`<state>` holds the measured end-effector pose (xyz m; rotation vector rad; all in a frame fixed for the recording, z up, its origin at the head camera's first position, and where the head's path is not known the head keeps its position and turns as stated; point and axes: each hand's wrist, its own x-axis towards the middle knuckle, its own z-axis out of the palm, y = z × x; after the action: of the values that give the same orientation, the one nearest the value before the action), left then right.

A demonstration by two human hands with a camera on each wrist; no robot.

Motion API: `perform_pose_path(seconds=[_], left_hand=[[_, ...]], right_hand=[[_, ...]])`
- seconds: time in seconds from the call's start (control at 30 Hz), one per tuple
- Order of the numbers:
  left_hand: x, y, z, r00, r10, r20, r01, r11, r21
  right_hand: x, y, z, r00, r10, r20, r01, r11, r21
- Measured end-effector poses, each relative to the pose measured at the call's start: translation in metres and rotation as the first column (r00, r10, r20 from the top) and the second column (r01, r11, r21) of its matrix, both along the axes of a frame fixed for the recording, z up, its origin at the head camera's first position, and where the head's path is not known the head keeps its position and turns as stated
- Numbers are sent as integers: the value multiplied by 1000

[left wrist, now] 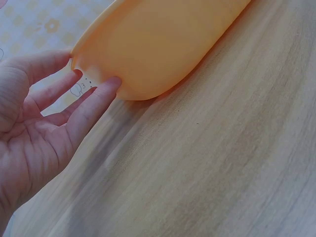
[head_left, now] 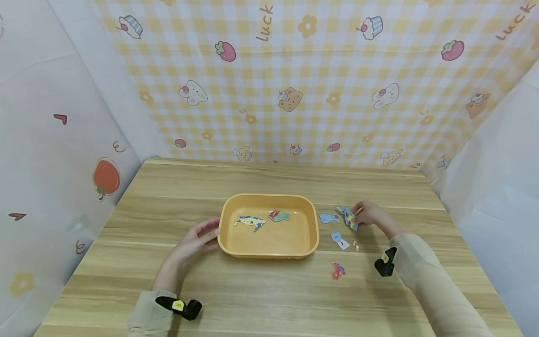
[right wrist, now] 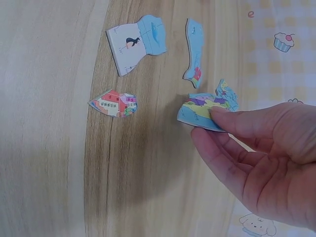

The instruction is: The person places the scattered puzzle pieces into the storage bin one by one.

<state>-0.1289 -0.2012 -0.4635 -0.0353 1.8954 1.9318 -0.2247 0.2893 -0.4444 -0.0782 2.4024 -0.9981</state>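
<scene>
One pale piece (head_left: 250, 221) and one green piece (head_left: 281, 216) lie in the yellow tub (head_left: 269, 243). The left hand (head_left: 198, 238), fingers spread, touches it. The right hand (head_left: 369, 214) pinches a map piece (right wrist: 195, 108) beside the tub.

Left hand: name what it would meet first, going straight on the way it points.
The left hand would meet the orange tray first, at its side wall; the fingers appear to touch it, with seemingly no gap left.
</scene>
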Motion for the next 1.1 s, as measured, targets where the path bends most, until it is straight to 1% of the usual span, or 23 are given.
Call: perform_pose_path(seconds=[0.03,0.07,0.17,0.23,0.3,0.37,0.43,0.47,0.5,0.57,0.6,0.67,0.7,0.73,0.83,0.9,1.1], left_hand=[[0,0,0,1000,0,-1,0,1000,0],[0,0,0,1000,1,-2,-1,1000,0],[0,0,0,1000,-3,-5,3,1000,0],[0,0,1,1000,-6,-6,6,1000,-3],[1,0,1,1000,-8,-5,8,1000,-7],[1,0,2,1000,-7,-5,7,1000,-12],[1,-1,2,1000,-13,-11,12,1000,-16],[1,-1,2,1000,-14,-12,14,1000,-15],[1,-1,2,1000,-15,-16,15,1000,-15],[1,-2,2,1000,-21,-22,20,1000,-13],[1,-2,1,999,-23,-24,23,1000,-10],[1,-2,2,999,-21,-26,21,1000,-5],[1,-2,2,999,-22,-28,22,1000,-6],[1,-2,3,999,-21,-26,21,1000,-7],[1,-2,3,999,-24,-29,24,1000,-9],[1,-2,4,999,-29,-33,28,1000,-11],[2,-2,5,999,-35,-40,34,999,-10]], right_hand=[[9,-11,17,1000,-21,11,20,998,56],[12,-15,23,1000,-17,8,17,998,59],[20,-23,38,1000,-5,-1,5,996,85],[22,-26,42,1000,5,-6,-4,995,97],[21,-27,44,1000,-3,-1,3,994,108],[19,-25,41,1000,-2,2,2,995,101],[14,-20,35,1000,7,6,-7,997,82],[7,-12,25,1000,29,-3,-29,999,33],[5,-9,20,999,34,0,-34,999,22],[1,-5,15,999,54,-6,-54,999,1],[1,-6,15,999,52,-8,-52,999,0],[4,-11,22,999,47,-9,-47,999,8],[11,-20,34,1000,31,-3,-31,998,49],[15,-25,42,999,37,-8,-36,998,52],[22,-35,56,999,38,-10,-37,998,60],[24,-38,60,999,42,-14,-41,998,50],[23,-41,61,999,34,-20,-33,999,34]])
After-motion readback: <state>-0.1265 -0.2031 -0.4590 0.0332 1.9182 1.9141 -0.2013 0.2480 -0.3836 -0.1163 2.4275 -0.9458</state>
